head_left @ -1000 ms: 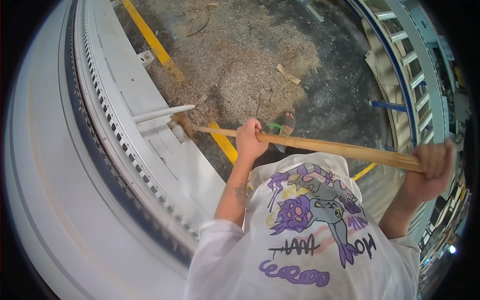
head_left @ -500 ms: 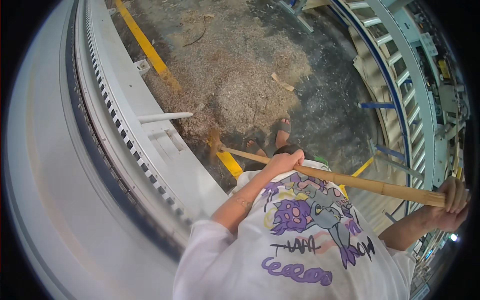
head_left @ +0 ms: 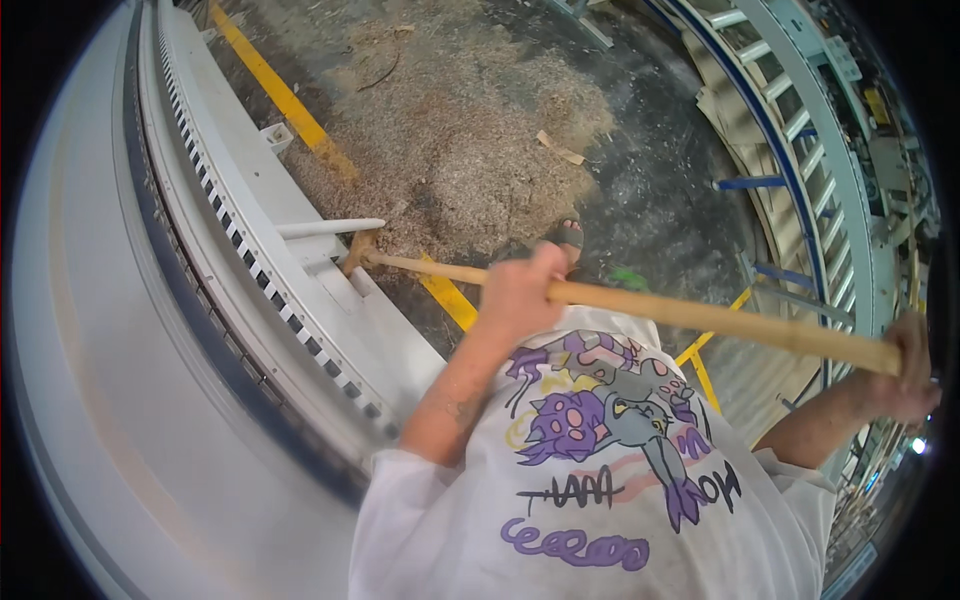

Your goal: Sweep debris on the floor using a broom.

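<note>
A long bamboo pole (head_left: 700, 315) with a short wooden crosspiece (head_left: 360, 250) on its far end stretches across in front of my body. My left hand (head_left: 524, 292) wraps round the pole near its middle. At the far right, my right hand (head_left: 905, 368) is closed round the butt end, slightly blurred. The crosspiece rests low beside the white machine's base, by a white rod that juts out. Past it, a broad heap of wood shavings (head_left: 470, 170) covers the floor, reaching close to my feet.
A large white machine (head_left: 150, 350) with a toothed rail runs along my left. To my right stands a roller conveyor (head_left: 800, 130) on blue legs, with flat boards below. Yellow lines (head_left: 285, 95) mark the dark floor. A loose wooden strip (head_left: 560, 148) lies on the shavings.
The crosspiece has moved left and away from me, toward the machine's base. My left hand has risen and shifted left with the pole; my right hand has moved slightly up.
</note>
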Motion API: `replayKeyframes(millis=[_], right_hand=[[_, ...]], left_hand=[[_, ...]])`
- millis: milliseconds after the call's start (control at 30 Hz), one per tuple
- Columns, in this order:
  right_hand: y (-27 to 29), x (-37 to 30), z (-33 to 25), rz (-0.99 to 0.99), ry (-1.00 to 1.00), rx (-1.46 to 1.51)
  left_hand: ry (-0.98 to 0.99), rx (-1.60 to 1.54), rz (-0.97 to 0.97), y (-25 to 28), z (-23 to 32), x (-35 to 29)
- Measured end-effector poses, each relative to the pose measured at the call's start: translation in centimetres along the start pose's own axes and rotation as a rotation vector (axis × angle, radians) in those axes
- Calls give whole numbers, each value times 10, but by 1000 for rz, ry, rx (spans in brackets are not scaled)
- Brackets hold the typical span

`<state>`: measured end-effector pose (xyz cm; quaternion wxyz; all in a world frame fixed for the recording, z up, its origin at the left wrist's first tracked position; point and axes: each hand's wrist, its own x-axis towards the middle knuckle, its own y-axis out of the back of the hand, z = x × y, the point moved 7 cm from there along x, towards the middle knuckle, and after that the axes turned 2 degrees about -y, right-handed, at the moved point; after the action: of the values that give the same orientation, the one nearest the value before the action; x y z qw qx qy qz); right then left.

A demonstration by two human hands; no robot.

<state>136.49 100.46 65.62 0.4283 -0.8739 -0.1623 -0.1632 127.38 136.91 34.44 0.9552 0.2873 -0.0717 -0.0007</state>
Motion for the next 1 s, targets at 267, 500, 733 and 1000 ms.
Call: replayKeyframes(millis=[267,500,733,1000], right_hand=[[42,-66,11,343,5,-263],[37,-57,-51,278,22,-192],[22,-29,-15,131,35,-99],[48,-22,49,227,-111,-217]], left_hand=[[21,32,-281,-56,-40,-14],[15,-58,-394,-75,1,-15],[58,-22,-284,-35,0,-6],[132,29,-246,-55,-53,5]])
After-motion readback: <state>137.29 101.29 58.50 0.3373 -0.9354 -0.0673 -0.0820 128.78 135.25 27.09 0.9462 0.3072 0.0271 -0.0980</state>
